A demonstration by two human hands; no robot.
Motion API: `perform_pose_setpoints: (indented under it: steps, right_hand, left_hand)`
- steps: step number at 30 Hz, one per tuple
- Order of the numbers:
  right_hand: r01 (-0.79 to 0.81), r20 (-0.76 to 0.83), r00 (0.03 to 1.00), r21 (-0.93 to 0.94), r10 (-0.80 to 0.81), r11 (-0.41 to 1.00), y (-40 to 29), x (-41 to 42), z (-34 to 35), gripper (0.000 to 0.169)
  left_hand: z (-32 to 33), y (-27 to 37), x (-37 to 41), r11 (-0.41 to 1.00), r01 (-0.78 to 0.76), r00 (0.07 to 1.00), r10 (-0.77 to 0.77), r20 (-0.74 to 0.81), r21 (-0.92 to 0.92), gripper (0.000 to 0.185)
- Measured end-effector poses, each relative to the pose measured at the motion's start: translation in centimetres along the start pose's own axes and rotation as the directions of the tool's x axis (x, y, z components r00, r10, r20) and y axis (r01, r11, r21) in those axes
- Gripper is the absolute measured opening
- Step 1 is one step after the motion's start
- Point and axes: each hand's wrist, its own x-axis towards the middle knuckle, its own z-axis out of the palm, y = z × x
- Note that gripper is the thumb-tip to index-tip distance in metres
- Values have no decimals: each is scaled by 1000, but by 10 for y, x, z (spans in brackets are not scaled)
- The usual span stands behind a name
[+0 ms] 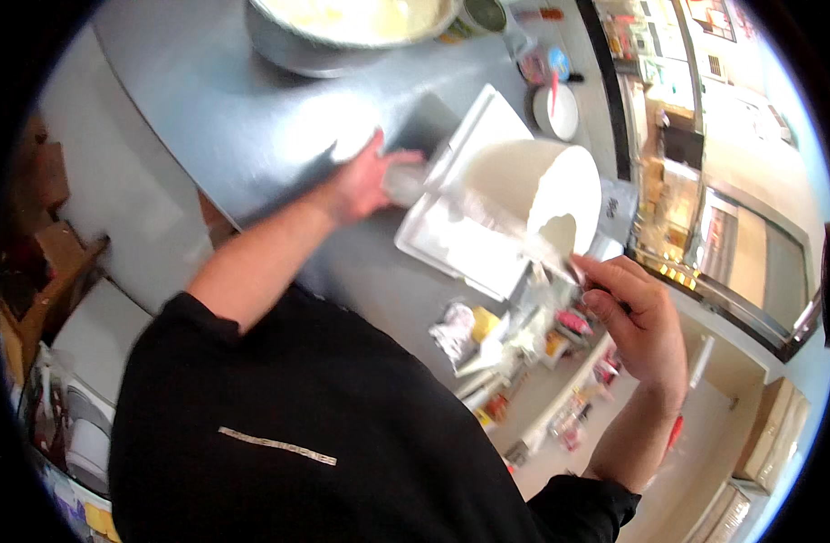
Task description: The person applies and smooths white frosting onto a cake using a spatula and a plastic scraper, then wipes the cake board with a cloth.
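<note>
A tall off-white cylinder (pixel 510 166) with a bright round face stands by a white rectangular tray or board (pixel 466 248) on the grey metal table. Blur hides whether it is a cake or a tub. My right hand (pixel 632 312) pinches the end of a long, thin tool (pixel 547 254), whose pale, blurred length crosses in front of the cylinder. My left hand (pixel 364 183) is over the table with its fingers spread. At its fingertips is a translucent, rounded thing (pixel 405 182). I cannot tell whether the hand grips it.
A large bowl (pixel 286 47) with pale yellow contents stands at the far side, beside a can (pixel 483 13). A white bowl (pixel 556 112) is near the glass counter (pixel 747 251). Crumpled packaging (pixel 456 329) and small items lie nearer to me. Cardboard boxes (pixel 771 434) stand at the right.
</note>
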Motion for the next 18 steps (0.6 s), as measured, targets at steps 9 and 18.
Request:
perform_pose_setpoints:
  steps: [9, 18]
  right_hand:
    - [410, -699, 676, 95, -232, 907, -86, 192, 138, 41]
    - [196, -288, 943, 68, -169, 978, -20, 3, 135, 51]
  left_hand:
    - [-22, -45, -22, 993, 19, 986, -38, 163, 118, 70]
    - [2, -7, -21, 998, -37, 994, 43, 105, -57, 80]
